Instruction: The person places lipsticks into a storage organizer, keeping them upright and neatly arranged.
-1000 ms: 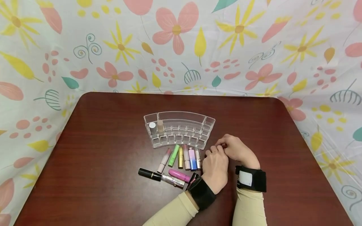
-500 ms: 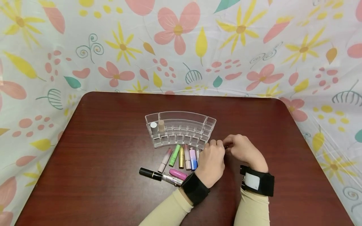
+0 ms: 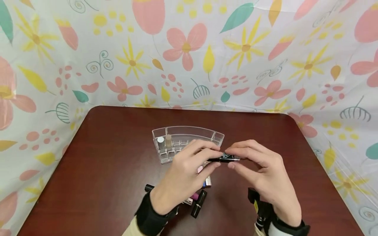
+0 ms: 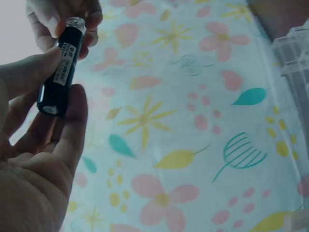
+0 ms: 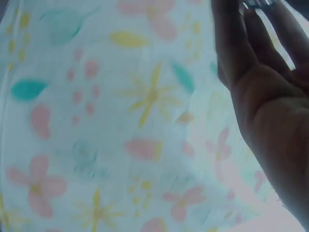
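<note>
Between my hands, in front of the organizer, is a black lipstick-like tube (image 3: pixel 225 158) with a clear end. My left hand (image 3: pixel 183 175) pinches its dark body between thumb and fingers. In the left wrist view, the tube (image 4: pixel 62 72) shows a white label along its side. My right hand (image 3: pixel 271 175) has its thumb and fingertips around the clear end (image 4: pixel 76 22). Only a bit of that clear end (image 5: pixel 258 4) shows at the top of the right wrist view.
A clear acrylic organizer (image 3: pixel 189 127) stands behind my hands, holding a white-topped tube (image 3: pixel 160 143) and a beige-topped tube (image 3: pixel 168 141) at its left. More cosmetics lie below my left hand, partly hidden, including a black tube (image 3: pixel 199 204) and a magenta tube (image 3: pixel 194 196).
Both hands have risen from the tabletop right of the cosmetics, bringing the black tube into view between them. The left hand has turned and now covers part of the organizer.
</note>
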Tool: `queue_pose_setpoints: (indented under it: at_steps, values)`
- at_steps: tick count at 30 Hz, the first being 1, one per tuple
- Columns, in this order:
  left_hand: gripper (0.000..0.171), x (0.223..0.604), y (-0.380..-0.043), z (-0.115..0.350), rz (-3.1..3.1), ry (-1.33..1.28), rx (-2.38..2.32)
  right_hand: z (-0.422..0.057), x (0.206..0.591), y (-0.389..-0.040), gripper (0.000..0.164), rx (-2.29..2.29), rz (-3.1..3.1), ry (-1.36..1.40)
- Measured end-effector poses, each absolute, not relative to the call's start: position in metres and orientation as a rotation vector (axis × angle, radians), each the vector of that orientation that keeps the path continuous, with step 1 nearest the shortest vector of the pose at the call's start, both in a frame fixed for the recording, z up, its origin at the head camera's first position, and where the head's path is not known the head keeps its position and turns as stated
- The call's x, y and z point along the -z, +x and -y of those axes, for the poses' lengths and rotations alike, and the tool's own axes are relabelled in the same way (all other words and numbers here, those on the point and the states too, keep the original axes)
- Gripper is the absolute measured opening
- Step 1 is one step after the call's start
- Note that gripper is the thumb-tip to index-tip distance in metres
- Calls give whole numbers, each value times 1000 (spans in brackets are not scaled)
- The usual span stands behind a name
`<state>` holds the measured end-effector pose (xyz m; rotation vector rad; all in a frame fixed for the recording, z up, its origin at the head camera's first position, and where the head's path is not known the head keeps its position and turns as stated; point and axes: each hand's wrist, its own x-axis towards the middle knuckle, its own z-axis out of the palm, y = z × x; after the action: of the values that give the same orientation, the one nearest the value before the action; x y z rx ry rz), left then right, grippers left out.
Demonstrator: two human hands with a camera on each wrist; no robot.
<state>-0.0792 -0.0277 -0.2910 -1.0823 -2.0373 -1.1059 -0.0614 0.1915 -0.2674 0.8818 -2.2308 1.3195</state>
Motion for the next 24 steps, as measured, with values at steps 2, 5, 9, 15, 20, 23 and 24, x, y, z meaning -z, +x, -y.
queue_pose_setpoints:
  at_steps: [2,5,9,15,20,23,24]
  values:
    - [21,285,-74,39,2021,-1065,1185,-180,264,-60,41,-1386,2126,925]
    - [25,277,-67,52,2025,-1021,1304,-166,259,-59,34,-1507,1951,993]
    - [25,269,-60,64,2005,-976,1492,-150,256,-58,28,-1617,1736,1070]
    - [17,265,-56,67,1893,-979,1799,-144,263,-51,32,-1833,1661,998]
    - [18,263,-55,71,1844,-950,1949,-138,268,-50,38,-2075,1586,906]
    - [19,262,-55,74,1834,-920,2081,-135,268,-52,38,-2148,1531,889]
    - [18,262,-55,75,1837,-904,2132,-134,269,-52,38,-2164,1514,892]
